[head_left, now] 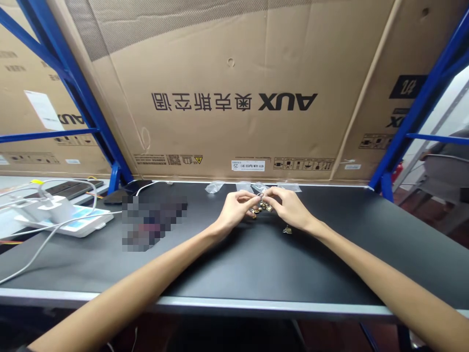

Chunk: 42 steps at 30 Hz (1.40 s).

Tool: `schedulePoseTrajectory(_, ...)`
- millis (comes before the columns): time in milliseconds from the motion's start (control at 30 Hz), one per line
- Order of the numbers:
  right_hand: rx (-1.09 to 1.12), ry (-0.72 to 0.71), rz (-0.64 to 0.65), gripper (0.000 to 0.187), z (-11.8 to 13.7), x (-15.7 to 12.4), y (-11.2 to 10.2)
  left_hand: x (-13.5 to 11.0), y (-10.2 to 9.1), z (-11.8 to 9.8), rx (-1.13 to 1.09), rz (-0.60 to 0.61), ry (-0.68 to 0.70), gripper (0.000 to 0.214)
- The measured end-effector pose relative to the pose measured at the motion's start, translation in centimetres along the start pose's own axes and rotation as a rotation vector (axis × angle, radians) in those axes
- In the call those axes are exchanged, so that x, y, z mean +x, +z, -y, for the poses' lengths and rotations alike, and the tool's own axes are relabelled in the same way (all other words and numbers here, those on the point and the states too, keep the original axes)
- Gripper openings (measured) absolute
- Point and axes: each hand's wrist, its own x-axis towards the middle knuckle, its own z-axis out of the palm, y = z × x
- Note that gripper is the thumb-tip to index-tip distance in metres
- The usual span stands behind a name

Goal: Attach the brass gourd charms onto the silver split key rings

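Head view: upside-down AUX carton [234, 83] behind table [330, 259]; left hand [236, 210], right hand [287, 208] pinching small metal ring [260, 195].

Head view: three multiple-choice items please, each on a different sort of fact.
1. Where does the lone brass-coloured part lie? A) on the tabletop by the right hand B) inside a plastic bag C) on the carton
2. What colour is the tabletop? A) white B) blue C) black
3. How do the left hand and right hand stand? A) far apart B) fingertips close together over brass-coloured parts C) flat on the table

1 A: it rests apart. 2 C: it shows black. 3 B: they nearly meet there.
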Motion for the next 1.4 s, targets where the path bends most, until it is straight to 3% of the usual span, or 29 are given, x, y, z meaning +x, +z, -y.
schedulePoseTrajectory(167,-0.008,0.019,-0.002,0.018,-0.14,0.02,-0.07,-0.01,-0.13,-0.22,0.003,0.091,-0.025,0.041)
schedulePoseTrajectory(767,0.027,0.011,0.014,0.022,0.01,-0.04,0.04,0.20,-0.12,0.31,-0.162,0.156,-0.026,0.038)
schedulePoseTrajectory(1400,0.047,0.004,0.011,0.022,-0.12,-0.13,0.06,0.17,-0.39,0.29,-0.020,0.196,0.096,0.037)
